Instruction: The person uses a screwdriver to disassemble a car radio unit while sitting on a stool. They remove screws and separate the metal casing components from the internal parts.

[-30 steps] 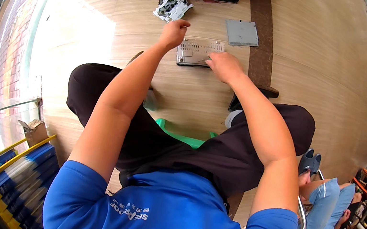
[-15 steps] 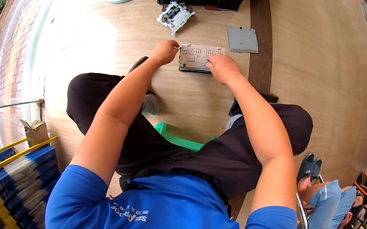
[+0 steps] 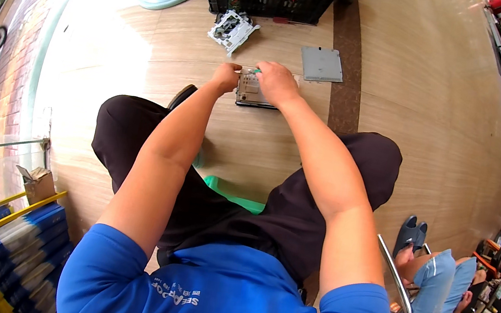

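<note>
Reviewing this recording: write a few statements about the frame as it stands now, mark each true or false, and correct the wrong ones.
1. The left hand is at the left edge of the flat device. True.
2. The gray panel lies left of the device. False: it lies to the right.
3. The right hand covers part of the device. True.
4. The white frame part is inside the black crate. False: it lies on the floor in front of the crate.
5. A dark brown band crosses the floor. True.
</note>
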Demonstrator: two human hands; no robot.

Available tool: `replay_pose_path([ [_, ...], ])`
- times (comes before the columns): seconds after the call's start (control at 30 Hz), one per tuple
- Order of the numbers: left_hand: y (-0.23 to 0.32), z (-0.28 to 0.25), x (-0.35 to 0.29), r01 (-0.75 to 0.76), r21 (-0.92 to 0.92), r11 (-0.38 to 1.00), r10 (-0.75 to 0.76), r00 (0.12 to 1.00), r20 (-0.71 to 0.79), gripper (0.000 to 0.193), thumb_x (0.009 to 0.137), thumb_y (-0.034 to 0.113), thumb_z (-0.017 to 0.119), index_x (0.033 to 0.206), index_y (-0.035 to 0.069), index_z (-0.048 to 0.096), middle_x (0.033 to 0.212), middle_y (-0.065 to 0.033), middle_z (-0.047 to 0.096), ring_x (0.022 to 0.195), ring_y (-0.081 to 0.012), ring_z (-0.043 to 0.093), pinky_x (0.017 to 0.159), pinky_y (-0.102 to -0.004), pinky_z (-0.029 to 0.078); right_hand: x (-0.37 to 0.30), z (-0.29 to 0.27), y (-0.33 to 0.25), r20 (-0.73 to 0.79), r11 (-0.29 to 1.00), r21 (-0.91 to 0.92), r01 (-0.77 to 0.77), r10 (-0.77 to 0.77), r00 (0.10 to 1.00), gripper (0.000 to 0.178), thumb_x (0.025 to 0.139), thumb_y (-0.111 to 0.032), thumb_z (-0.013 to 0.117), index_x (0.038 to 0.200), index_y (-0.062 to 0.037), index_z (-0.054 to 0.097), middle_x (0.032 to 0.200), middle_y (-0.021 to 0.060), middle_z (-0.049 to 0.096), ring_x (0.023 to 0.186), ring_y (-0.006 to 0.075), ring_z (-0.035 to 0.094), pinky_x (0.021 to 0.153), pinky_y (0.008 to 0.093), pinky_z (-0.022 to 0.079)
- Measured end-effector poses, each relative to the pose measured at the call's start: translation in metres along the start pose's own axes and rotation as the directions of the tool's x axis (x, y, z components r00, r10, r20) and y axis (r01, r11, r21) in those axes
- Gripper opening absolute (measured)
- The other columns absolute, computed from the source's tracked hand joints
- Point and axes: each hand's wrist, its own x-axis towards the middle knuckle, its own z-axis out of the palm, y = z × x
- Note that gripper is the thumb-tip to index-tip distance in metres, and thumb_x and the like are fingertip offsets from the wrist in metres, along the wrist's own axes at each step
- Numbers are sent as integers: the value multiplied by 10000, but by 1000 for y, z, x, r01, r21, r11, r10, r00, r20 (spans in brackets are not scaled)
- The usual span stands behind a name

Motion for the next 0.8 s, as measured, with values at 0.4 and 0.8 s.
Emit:
replay_pose_path([
  [0.4, 6, -8, -2, 82, -109, 991, -72, 993, 91, 388, 852, 80, 536, 1238, 97, 566, 942, -95, 650, 704, -195, 629, 561, -332, 521, 18, 13, 2, 54, 995, -77, -62, 66, 996, 173, 847, -164, 579, 968, -43, 603, 920, 174, 615, 912, 356, 581, 796, 437, 469],
  [0.8, 5, -5, -9, -16, -160, 987, 13, 1000, -20, 320, 795, 120, 616, 1110, 87, 663, 688, -114, 653, 523, -168, 596, 472, -311, 478, 17, 15, -5, 41, 997, -38, -64, 66, 997, 167, 844, -165, 577, 944, -35, 610, 929, 176, 622, 905, 355, 585, 796, 435, 469],
])
